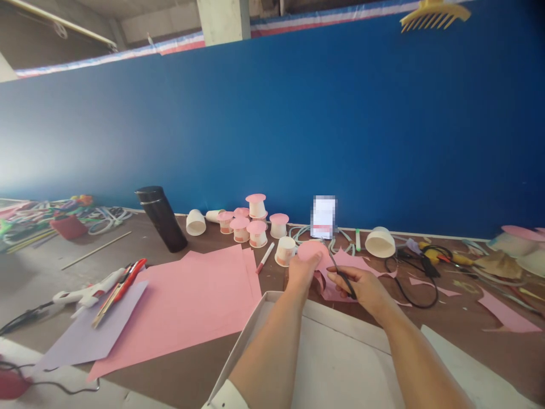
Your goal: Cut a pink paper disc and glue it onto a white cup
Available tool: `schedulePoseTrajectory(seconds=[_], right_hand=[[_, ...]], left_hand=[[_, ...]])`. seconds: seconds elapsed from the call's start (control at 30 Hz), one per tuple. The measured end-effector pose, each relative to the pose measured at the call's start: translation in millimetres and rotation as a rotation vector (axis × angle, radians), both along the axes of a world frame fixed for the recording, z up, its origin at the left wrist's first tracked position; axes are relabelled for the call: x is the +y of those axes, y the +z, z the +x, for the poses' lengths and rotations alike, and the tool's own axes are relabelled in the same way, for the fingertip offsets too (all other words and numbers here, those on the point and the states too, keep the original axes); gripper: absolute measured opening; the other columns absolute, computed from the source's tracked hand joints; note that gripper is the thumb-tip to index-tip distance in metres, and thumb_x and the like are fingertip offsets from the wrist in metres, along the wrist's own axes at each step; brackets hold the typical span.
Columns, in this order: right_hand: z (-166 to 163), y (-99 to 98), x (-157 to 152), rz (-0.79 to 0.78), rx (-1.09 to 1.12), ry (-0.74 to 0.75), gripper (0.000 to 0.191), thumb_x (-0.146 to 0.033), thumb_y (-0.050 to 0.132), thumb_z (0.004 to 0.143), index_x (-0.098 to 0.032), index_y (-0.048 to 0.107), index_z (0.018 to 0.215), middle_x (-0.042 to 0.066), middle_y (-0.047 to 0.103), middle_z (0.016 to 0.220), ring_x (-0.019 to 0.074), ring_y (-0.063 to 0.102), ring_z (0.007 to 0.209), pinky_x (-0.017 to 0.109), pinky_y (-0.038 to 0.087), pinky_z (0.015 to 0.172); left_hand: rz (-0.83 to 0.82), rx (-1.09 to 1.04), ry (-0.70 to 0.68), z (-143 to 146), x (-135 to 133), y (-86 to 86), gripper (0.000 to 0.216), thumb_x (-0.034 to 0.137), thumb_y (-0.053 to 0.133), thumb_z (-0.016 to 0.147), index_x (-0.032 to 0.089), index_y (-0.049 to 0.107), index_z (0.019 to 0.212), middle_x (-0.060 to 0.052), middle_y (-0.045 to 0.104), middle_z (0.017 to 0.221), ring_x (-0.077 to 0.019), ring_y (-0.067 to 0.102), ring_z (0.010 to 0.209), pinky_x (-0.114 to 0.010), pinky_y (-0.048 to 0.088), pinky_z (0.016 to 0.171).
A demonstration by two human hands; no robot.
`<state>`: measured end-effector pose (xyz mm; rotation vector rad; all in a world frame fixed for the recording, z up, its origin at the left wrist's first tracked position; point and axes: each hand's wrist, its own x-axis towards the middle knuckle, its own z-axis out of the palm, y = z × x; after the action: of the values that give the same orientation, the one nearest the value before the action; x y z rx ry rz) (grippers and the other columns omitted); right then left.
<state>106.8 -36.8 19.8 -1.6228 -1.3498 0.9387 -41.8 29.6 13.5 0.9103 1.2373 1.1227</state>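
Observation:
My left hand (303, 271) is closed around a paper cup turned upside down, with a round pink paper disc (312, 250) on top of it. My right hand (356, 287) grips a pair of dark scissors (339, 271) whose blades point up toward the disc's edge. Pink paper offcuts (346, 262) lie on the brown table under and behind both hands. A white open box (272, 318) sits below my forearms.
A large pink sheet (196, 301) and a lilac sheet (91, 332) lie at left, with a white glue gun (87, 293) and a red cutter (128, 278). A black flask (160, 218), several pink-topped cups (251, 224), a white bowl (380, 242) and cables (411, 272) stand by the blue wall.

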Motion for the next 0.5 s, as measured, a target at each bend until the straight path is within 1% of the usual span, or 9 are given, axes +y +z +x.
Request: schedulePoseTrajectory(seconds=[0.13,0.3,0.5], right_hand=[[-1.0,1.0,-0.2,0.013,0.012,-0.002,0.051,-0.055,0.075,0.069,-0.017,0.077,0.104,-0.001,0.061,0.057,0.0181,0.058,0.06,0.03,0.045,0.061],[-2.3,2.4,-0.8,0.007,0.017,-0.011,0.054,-0.053,0.077,0.068,-0.018,0.076,0.11,0.0,0.064,0.063,0.0186,0.06,0.062,0.029,0.046,0.06],[-2.2,2.4,-1.2,0.007,0.017,-0.013,0.048,-0.054,0.077,0.067,-0.019,0.078,0.1,0.001,0.065,0.064,0.0184,0.059,0.062,0.03,0.048,0.062]], left_hand=[[0.006,0.059,-0.059,0.0,0.5,-0.2,0.027,0.03,0.073,0.077,0.01,0.069,0.095,-0.013,0.072,0.087,-0.0253,0.067,0.08,-0.037,0.053,0.077],[0.015,0.046,-0.049,0.3,2.0,-0.9,0.028,0.027,0.074,0.076,0.011,0.07,0.098,-0.013,0.072,0.089,-0.0264,0.068,0.086,-0.037,0.053,0.081],[0.016,0.074,-0.056,0.0,2.4,-2.2,0.03,0.029,0.075,0.076,0.009,0.071,0.098,-0.015,0.072,0.091,-0.0276,0.068,0.087,-0.04,0.053,0.083]])
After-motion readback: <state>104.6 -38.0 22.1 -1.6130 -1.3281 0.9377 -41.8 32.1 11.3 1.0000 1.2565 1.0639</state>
